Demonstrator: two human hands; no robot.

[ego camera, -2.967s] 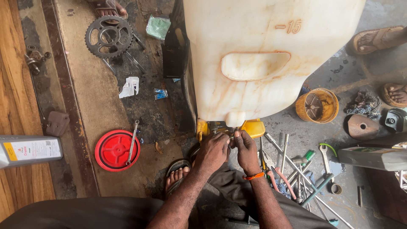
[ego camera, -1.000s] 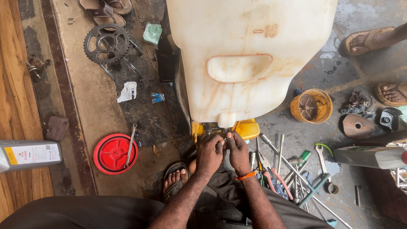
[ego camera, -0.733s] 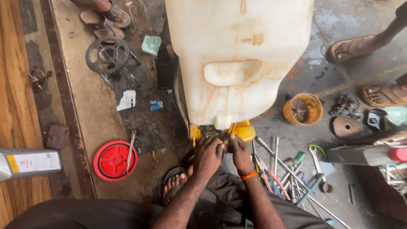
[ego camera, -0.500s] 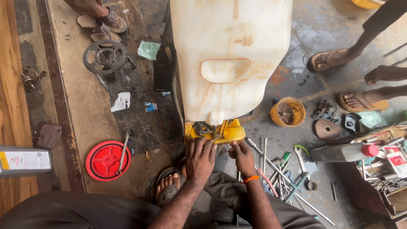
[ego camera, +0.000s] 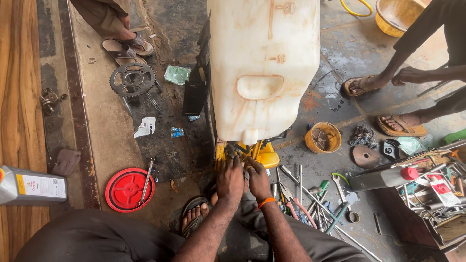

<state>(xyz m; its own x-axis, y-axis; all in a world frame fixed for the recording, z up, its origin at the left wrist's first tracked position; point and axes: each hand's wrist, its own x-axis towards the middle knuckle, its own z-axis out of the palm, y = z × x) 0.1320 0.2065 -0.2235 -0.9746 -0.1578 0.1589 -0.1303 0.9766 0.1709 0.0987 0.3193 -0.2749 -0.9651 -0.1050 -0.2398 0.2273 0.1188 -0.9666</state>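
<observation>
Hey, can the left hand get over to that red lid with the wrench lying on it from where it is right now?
Probably yes: the red lid lies on open floor beyond the left hand, with only the sandalled foot between.

red lid (ego camera: 129, 189), sprocket (ego camera: 132, 80), oil bottle (ego camera: 33, 185)

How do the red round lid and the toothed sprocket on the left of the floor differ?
The red round lid is a solid bright disc with a spanner lying across it; the toothed sprocket is dark metal, open in the middle and toothed at its edge. The lid lies nearer the person, the sprocket farther off. Both lie flat.
</observation>
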